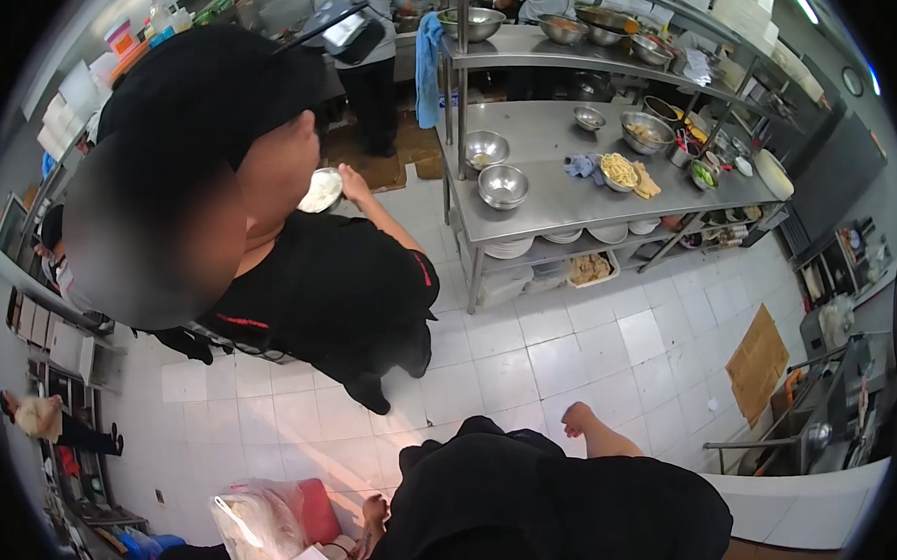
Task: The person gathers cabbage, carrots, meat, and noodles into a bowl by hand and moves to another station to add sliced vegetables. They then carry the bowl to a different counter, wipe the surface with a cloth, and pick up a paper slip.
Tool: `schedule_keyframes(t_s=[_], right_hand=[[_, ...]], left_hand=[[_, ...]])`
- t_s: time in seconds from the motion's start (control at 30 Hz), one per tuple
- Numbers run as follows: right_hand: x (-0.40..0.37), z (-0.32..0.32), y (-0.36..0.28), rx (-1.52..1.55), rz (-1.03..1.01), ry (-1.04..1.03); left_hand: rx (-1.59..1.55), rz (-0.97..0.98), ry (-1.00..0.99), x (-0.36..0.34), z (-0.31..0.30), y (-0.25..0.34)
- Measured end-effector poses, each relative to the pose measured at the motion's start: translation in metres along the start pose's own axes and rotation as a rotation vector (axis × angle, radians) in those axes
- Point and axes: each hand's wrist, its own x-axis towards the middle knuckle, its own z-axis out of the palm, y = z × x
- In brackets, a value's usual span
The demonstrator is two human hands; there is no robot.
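My right hand hangs over the tiled floor, in front of my black shirt. Its fingers are curled in, and nothing shows in them. Lower down on the left, my left hand is small and partly cut off by my shirt; its fingers cannot be made out well. Closest to it are a clear plastic bag with pale contents and a red container. Neither hand visibly touches the steel table ahead.
A co-worker in black stands close on the left, holding a bowl of white food. Steel bowls and a bowl of yellow strips stand on the table. Flat cardboard lies on the right; another person works behind.
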Motion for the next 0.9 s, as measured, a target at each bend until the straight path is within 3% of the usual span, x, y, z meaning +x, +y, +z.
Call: schedule_keyframes(t_s=[0.03, 0.07, 0.13, 0.2, 0.27, 0.37, 0.4, 0.5, 0.6, 0.67, 0.73, 0.8, 0.83, 0.87, 0.9], right_hand=[[-0.008, -0.008, -0.015, -0.182, -0.108, 0.081], [-0.008, -0.012, -0.024, -0.363, -0.219, 0.158], [-0.001, -0.013, -0.043, -0.232, -0.452, 0.542], [0.006, -0.013, -0.064, -0.151, -0.612, 0.577], [-0.013, -0.01, -0.089, 0.124, -0.497, 0.318], [-0.018, 0.005, -0.108, 0.032, -0.436, 0.195], [-0.019, 0.009, -0.109, 0.032, -0.431, 0.185], [-0.017, 0.016, -0.102, -0.118, -0.398, 0.075], [-0.027, 0.019, -0.087, -0.035, -0.347, 0.044], [-0.028, 0.016, -0.067, 0.012, -0.308, 0.045], [-0.022, 0.016, -0.049, -0.003, -0.279, 0.068], [-0.005, 0.017, -0.024, -0.435, -0.351, 0.185], [-0.002, 0.023, -0.002, -0.578, -0.589, 0.421], [0.01, 0.03, 0.02, -0.58, -0.586, 0.417], [0.027, 0.036, 0.038, -0.587, -0.657, 0.552]], left_hand=[[0.002, 0.053, -0.074, 0.054, 0.037, -0.103], [-0.001, 0.107, -0.147, 0.045, 0.045, -0.11], [0.207, 0.004, -0.178, 0.025, 0.04, -0.121], [0.183, -0.024, -0.177, 0.015, 0.035, -0.112], [0.121, -0.036, -0.151, 0.013, 0.028, -0.09], [-0.049, -0.064, -0.058, 0.002, 0.015, -0.028], [-0.241, -0.109, -0.028, 0.024, 0.016, -0.042], [-0.219, -0.053, 0.103, -0.011, 0.007, 0.048], [-0.233, -0.035, 0.078, -0.016, 0.015, 0.066], [-0.234, -0.021, 0.058, -0.018, 0.019, 0.062], [-0.156, -0.126, -0.073, -0.021, 0.025, 0.052], [-0.136, -0.16, -0.084, -0.029, 0.029, 0.041], [-0.062, -0.187, -0.098, -0.035, 0.029, 0.037], [0.009, -0.213, -0.113, -0.041, 0.03, 0.035], [-0.072, -0.215, -0.169, -0.027, 0.032, 0.001]])
